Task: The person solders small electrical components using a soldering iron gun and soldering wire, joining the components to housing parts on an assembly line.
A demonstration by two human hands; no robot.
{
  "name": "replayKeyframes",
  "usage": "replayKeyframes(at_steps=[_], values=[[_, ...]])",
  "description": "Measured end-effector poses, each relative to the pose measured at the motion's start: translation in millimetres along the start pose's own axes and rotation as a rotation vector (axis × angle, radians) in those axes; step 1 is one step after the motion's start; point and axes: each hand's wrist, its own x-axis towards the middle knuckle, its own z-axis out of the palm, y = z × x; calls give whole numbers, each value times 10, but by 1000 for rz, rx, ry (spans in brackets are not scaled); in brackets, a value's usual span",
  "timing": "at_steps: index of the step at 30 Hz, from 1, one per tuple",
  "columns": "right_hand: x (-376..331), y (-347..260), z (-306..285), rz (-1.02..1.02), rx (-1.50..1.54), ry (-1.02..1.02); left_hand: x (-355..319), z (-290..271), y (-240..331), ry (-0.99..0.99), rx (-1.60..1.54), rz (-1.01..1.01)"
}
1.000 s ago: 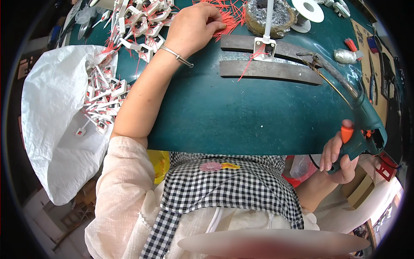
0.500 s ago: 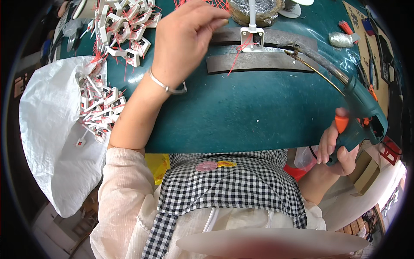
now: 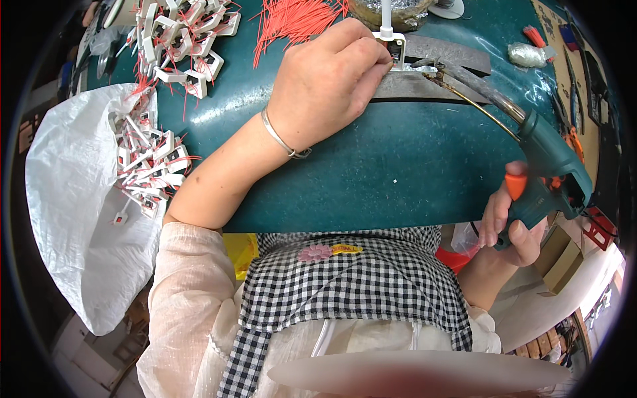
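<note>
The left hand pinched a small white plastic part on the metal strip at the green bench's far side; the right hand gripped a soldering gun. Its hot tip sat near the fingers, so a slip might have burned them. The fingers hid the joint.

table teal | soldering gun green, orange trigger | wires red | apron black-white check
</note>
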Motion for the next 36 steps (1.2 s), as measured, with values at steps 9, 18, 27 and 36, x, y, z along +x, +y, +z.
replayKeyframes(at_steps=[9, 18, 27, 36], values=[[30, 47, 45, 19, -1, -17, 16, 0, -43, -43, 18, 19], [49, 65, 96, 17, -24, 9, -3, 0, -37, -45, 41, 5], [52, 59, 100, 39, -7, 21, -2, 6, -47, -49, 44, 8], [71, 83, 89, 55, -67, -10, 85, 120, -252, 162, 32, 440]])
